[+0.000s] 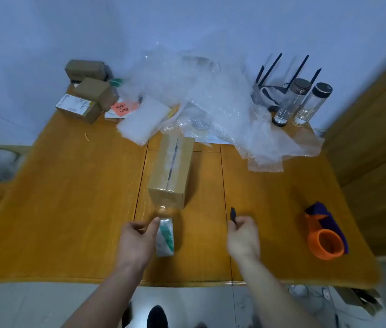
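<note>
A taped brown cardboard box (171, 169) lies lengthwise in the middle of the wooden table (69, 209). A loose strip of clear tape (162, 209) trails from its near end. My left hand (137, 242) pinches that tape near a white and green label strip (165, 237) hanging from it. To the right of the box, my right hand (244, 235) grips a small dark tool (233, 214) whose tip points up; what kind of tool it is cannot be told.
A heap of bubble wrap (201, 98) covers the back of the table. Several small cardboard boxes (87, 95) sit at the back left, two glass bottles (303, 102) and a black router (270, 91) at the back right. An orange tape dispenser (326, 235) lies at the right.
</note>
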A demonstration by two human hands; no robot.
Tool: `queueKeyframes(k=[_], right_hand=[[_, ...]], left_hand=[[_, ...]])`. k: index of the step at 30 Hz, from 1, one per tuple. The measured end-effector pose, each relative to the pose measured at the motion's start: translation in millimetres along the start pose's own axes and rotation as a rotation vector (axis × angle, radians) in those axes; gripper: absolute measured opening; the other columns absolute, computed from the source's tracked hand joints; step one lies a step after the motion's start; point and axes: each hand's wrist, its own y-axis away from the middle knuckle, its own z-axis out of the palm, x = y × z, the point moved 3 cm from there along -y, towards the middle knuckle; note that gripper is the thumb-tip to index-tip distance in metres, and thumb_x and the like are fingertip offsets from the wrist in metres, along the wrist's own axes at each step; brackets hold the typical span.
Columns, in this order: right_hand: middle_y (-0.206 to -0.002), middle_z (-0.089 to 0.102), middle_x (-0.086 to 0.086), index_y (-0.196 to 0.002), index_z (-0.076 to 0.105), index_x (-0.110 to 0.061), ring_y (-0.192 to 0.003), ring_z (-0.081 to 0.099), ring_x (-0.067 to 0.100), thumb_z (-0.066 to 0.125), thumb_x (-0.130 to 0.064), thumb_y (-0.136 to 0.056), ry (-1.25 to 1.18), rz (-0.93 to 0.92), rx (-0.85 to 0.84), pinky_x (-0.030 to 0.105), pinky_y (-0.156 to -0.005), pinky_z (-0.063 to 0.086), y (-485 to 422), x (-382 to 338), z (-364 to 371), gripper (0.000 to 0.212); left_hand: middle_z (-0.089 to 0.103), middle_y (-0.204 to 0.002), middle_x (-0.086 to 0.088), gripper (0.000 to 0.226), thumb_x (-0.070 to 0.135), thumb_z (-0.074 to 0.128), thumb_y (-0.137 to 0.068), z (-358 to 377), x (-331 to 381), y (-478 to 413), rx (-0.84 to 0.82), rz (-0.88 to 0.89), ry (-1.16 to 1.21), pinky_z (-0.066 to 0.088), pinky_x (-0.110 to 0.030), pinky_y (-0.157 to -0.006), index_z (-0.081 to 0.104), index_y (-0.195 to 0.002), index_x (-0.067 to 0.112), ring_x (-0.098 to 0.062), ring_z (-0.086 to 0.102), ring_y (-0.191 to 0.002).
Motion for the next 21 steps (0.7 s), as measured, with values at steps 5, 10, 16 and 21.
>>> queueKeyframes(k=[5,10,16,21], right_hand=[[-0.133,0.054,0.013,-0.130,0.052,-0.014,-0.110,0.060,0.033,0.060,-0.041,-0.096,0.251,0.057,0.014,0.047,-0.085,0.056,-20.2,29.7,-2.6,0.044],[-0.115,0.064,0.011,-0.117,0.056,-0.013,-0.093,0.065,0.029,0.061,-0.035,-0.097,0.334,0.013,0.021,0.036,-0.066,0.052,-27.5,30.8,9.7,0.030],[-0.103,0.068,0.008,-0.114,0.059,-0.015,-0.084,0.066,0.024,0.056,-0.033,-0.099,0.301,0.012,-0.025,0.035,-0.065,0.053,-24.7,28.8,4.0,0.023],[-0.098,0.071,0.008,-0.116,0.054,-0.014,-0.082,0.072,0.022,0.062,-0.021,-0.099,-0.210,0.046,-0.148,0.043,-0.077,0.063,2.9,16.0,-17.8,0.020]], left_hand=[[0.062,-0.131,-0.015,0.094,0.049,0.081,-0.080,10.9,-11.1,-14.3,-0.066,-0.071,0.081,0.051,-0.046,-0.095,0.033,-0.153,0.014,-0.033,0.061,-0.117],[0.060,-0.143,-0.018,0.101,0.037,0.085,-0.080,21.8,-9.8,-21.8,-0.133,-0.086,0.096,0.052,-0.048,-0.101,0.024,-0.158,0.016,-0.037,0.062,-0.124],[0.063,-0.134,-0.016,0.087,0.029,0.082,-0.084,27.3,-15.0,-29.4,-0.186,-0.099,0.103,0.057,-0.052,-0.100,0.032,-0.155,0.019,-0.036,0.066,-0.116],[0.062,-0.099,0.001,0.069,0.024,0.077,-0.089,27.5,-16.7,-28.9,-0.238,-0.114,0.115,0.060,-0.036,-0.073,0.042,-0.149,0.018,-0.020,0.066,-0.085]])
